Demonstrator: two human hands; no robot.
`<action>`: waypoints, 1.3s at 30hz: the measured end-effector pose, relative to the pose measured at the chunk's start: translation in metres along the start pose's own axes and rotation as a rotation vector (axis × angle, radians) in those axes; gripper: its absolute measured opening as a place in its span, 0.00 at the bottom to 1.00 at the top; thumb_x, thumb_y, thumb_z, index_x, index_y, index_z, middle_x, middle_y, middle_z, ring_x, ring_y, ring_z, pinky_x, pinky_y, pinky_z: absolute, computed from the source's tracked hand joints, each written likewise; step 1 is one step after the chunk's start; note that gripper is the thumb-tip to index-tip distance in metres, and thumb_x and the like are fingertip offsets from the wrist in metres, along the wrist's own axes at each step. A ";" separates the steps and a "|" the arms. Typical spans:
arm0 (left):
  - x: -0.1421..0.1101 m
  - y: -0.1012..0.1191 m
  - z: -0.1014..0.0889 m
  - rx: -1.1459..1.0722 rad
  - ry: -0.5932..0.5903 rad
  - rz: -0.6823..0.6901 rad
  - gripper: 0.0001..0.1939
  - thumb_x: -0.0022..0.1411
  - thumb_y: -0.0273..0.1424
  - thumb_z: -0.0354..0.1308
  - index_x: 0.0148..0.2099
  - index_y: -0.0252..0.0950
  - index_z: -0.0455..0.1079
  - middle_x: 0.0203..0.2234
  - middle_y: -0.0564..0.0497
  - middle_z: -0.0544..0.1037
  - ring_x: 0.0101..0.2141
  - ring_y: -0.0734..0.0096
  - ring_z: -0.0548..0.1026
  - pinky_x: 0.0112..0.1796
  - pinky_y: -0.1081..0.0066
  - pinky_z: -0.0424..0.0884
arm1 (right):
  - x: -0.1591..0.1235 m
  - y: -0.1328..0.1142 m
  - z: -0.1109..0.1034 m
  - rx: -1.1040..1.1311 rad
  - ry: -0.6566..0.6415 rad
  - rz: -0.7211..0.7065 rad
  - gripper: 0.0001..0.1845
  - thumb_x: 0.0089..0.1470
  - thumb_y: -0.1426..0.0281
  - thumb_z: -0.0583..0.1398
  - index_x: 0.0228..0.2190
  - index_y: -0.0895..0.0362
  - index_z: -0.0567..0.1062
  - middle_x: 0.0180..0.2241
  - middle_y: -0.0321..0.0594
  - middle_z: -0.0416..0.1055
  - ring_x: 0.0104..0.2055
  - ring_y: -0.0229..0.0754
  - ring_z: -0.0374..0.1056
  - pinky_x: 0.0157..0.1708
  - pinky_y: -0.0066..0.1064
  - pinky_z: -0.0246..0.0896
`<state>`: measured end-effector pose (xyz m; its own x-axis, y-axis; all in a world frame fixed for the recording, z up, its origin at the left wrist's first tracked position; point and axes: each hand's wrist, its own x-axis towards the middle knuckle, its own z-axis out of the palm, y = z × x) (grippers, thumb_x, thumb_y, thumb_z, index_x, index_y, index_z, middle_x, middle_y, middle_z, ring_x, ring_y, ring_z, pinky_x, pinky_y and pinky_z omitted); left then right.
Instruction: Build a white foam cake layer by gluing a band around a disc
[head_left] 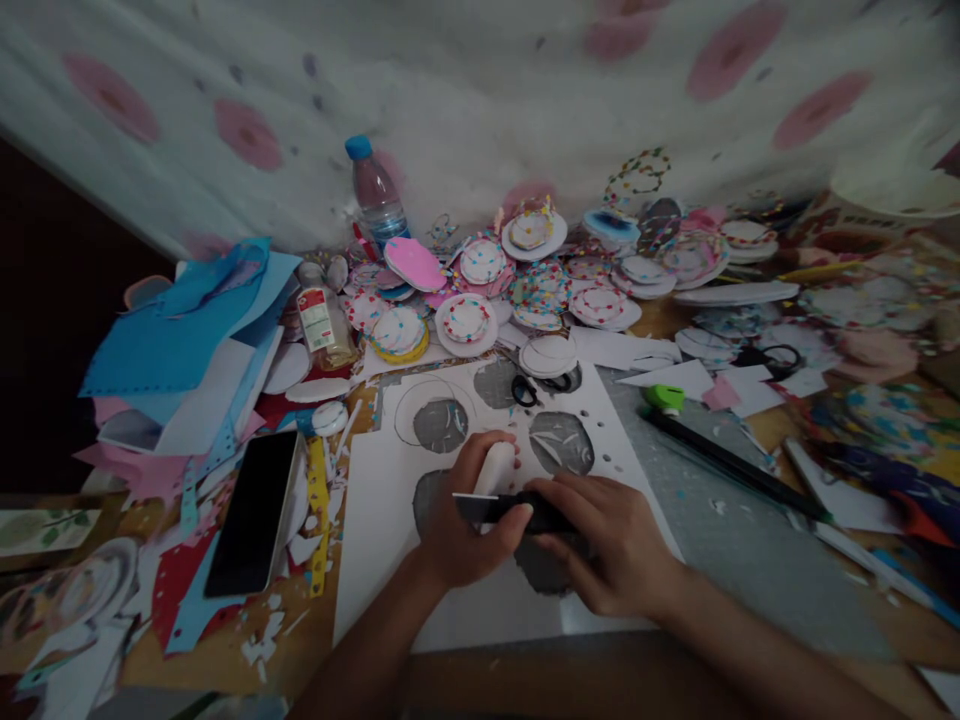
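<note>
Near the front edge of the bench [217, 670], my right hand [613, 538] clamps the black-handled knife [551, 513] beside the white piece [495, 468] my left hand [459, 540] grips, probably to steady it.

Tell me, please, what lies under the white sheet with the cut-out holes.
Through holes in the white sheet, grey shows, apparently the mat extending rightward. What the rest of the sheet, the left hand and the right hand cover cannot be seen.
</note>
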<state>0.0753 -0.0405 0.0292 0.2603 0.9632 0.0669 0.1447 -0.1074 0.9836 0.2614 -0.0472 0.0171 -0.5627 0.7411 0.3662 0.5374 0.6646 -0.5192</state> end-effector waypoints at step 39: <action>0.000 -0.002 0.001 0.059 -0.065 0.046 0.24 0.54 0.35 0.57 0.53 0.39 0.60 0.45 0.46 0.71 0.44 0.59 0.71 0.47 0.57 0.70 | -0.001 0.002 0.004 -0.056 0.133 -0.022 0.18 0.59 0.65 0.52 0.48 0.61 0.65 0.30 0.44 0.71 0.26 0.43 0.68 0.23 0.32 0.61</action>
<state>0.0758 -0.0405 0.0270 0.3289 0.9392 0.0989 0.1863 -0.1672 0.9682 0.2605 -0.0472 0.0126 -0.4886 0.7297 0.4784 0.5622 0.6826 -0.4669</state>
